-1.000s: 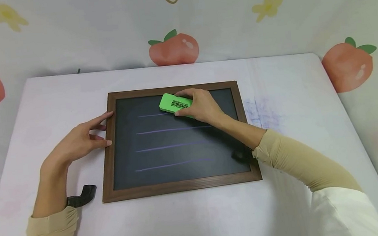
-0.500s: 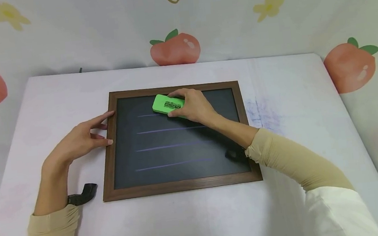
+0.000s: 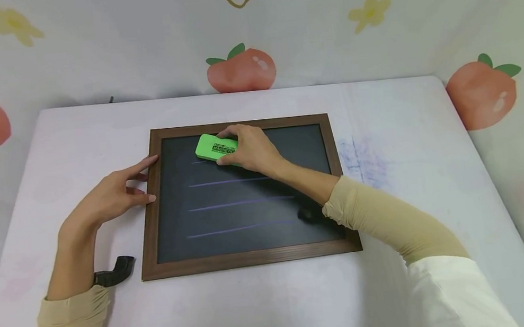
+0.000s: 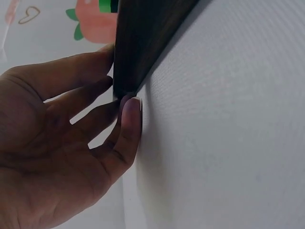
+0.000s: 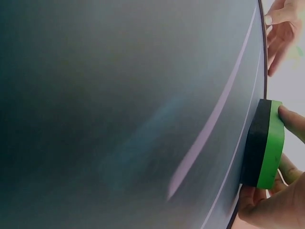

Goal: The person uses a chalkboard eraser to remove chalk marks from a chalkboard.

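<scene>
A small blackboard (image 3: 229, 220) with a brown wooden frame lies on the table, several thin purple lines drawn across it. My right hand (image 3: 257, 149) holds a green board eraser (image 3: 212, 146) between thumb and fingers near the top edge, over the left part of the uppermost line. In the right wrist view, the black underside of the eraser (image 5: 263, 145) is against the board. At the frame's left side my left hand (image 3: 109, 195) rests its fingertips on the wood, fingers spread. The left wrist view shows this hand's fingers (image 4: 76, 71) along the frame's edge (image 4: 136, 47).
The white table (image 3: 258, 308) extends around the board, with blue smudges (image 3: 362, 161) on its right side. Behind it hangs a pale cloth (image 3: 134, 43) printed with peaches and flowers. Black wrist cameras sit by my left wrist (image 3: 115, 272) and under my right forearm (image 3: 308, 214).
My right hand has slid the eraser leftward along the top line, covering more of its left part. My left hand stays at the frame's left edge.
</scene>
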`<state>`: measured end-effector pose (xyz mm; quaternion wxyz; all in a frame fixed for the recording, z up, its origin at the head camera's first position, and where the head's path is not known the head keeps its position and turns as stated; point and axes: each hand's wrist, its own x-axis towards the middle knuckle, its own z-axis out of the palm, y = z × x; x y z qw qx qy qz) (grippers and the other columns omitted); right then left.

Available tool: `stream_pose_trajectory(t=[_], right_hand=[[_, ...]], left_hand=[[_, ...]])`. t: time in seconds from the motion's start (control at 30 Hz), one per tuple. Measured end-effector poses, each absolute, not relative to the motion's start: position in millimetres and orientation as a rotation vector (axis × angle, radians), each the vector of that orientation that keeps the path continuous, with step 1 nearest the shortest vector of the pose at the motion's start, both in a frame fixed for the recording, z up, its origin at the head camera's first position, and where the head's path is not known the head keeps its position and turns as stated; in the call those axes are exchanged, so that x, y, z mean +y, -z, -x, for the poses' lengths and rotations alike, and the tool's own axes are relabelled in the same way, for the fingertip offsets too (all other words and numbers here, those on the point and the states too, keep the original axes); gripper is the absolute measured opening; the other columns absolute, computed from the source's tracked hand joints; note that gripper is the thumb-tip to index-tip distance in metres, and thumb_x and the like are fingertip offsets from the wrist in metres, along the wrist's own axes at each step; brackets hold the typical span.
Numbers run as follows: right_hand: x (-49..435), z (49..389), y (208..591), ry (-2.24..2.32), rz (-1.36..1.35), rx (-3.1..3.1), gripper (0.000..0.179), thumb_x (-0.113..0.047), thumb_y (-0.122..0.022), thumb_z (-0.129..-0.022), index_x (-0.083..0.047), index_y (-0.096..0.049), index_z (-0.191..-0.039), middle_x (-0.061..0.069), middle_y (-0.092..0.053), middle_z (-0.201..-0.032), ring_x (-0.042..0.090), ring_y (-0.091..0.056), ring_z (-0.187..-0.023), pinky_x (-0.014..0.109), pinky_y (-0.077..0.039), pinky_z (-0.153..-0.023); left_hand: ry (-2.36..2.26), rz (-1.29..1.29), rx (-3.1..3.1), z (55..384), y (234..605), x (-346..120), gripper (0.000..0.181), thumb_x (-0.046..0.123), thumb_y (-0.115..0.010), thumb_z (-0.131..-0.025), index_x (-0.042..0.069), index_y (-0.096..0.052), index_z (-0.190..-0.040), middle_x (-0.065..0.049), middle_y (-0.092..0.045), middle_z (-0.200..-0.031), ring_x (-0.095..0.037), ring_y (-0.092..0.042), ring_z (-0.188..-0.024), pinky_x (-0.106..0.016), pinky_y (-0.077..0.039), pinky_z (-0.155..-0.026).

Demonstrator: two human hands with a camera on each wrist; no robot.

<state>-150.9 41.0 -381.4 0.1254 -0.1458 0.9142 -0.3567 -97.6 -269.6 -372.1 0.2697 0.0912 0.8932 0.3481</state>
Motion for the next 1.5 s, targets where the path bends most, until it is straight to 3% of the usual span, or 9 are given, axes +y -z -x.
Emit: stream_pose_trajectory(t=[0.83, 1.5], right_hand=[[5, 148, 379, 1.001, 0.563, 2.582, 0.059, -0.035, -0.086, -0.079, -0.018, -0.065, -0.131, -0.001, -0.061, -0.131, 0.01, -0.054, -0.101, 0.022, -0.042, -0.084], [11, 151, 376, 0.891, 0.637, 2.611, 0.057, -0.037, -0.086, -0.078, -0.019, -0.067, -0.129, -0.002, -0.066, -0.122, 0.01, -0.055, -0.098, 0.024, -0.044, -0.083]], left_hand=[[-0.906, -0.255, 2.413, 98, 371, -268, 0.091, 0.005, -0.073, -0.089, 0.028, -0.02, -0.16, -0.028, -0.047, -0.138, -0.036, -0.064, -0.107, -0.052, -0.044, -0.093], [-0.876, -0.298, 2.428, 97, 371, -267, 0.09, 0.006, -0.072, -0.09, 0.025, -0.019, -0.16, -0.027, -0.049, -0.135, -0.036, -0.064, -0.106, -0.052, -0.044, -0.094]])
